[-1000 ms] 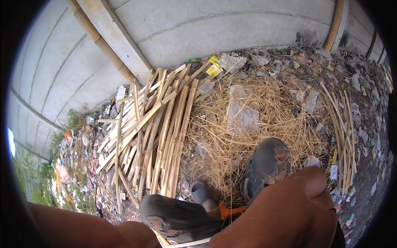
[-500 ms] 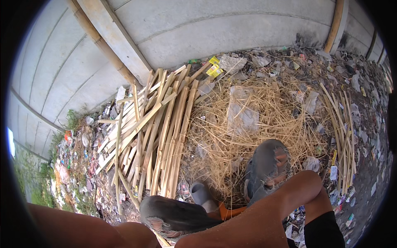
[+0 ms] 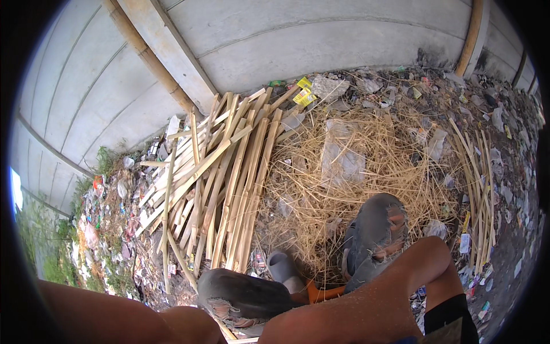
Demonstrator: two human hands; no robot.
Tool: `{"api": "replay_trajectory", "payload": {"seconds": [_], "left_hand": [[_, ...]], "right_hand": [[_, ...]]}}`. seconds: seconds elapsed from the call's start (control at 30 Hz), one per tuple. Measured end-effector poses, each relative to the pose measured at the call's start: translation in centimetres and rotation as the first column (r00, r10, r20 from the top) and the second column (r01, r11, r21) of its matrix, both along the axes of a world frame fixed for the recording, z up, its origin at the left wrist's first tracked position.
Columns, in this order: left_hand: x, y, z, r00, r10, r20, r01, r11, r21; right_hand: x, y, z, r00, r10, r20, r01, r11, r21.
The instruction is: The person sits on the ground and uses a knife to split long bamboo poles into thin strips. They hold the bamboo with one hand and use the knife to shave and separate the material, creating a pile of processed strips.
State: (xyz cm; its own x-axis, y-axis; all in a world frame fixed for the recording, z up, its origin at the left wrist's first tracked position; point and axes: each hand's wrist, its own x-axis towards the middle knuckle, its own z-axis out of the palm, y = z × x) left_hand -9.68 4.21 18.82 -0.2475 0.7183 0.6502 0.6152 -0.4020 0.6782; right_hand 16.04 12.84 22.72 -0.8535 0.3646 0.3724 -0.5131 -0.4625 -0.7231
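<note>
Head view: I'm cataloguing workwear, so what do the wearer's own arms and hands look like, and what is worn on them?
The right arm is bare as far as a plain black sleeve at the lower right; fine pale specks dot its skin. The left arm is bare where it shows. Both hands are out of view.

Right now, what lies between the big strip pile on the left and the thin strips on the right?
Mostly tangled straw-like shavings, with a pale sheet among them, in the head view.
</note>
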Motion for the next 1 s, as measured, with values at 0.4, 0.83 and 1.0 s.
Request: {"api": "replay_trajectory", "payload": {"seconds": [0.4, 0.83, 1.0], "left_hand": [[-0.5, 0.2, 0.1, 1.0, -0.004, 0.013, 0.004, 1.0, -0.002], [-1.1, -0.5, 0.3, 1.0, 0.01, 0.008, -0.01, 1.0, 0.017], [-1.0, -0.3, 0.3, 1.0, 0.0, 0.013, 0.0, 1.0, 0.016]], "right_hand": [[1.5, 2.5, 1.4, 0.997, -0.035, -0.07, 0.04, 0.996, 0.078], [3.0, 1.8, 5.4, 0.819, -0.276, 0.503, 0.245, 0.961, 0.129], [2.7, -1.1, 5.9, 0.69, -0.538, 0.485, 0.549, 0.825, 0.135]]}}
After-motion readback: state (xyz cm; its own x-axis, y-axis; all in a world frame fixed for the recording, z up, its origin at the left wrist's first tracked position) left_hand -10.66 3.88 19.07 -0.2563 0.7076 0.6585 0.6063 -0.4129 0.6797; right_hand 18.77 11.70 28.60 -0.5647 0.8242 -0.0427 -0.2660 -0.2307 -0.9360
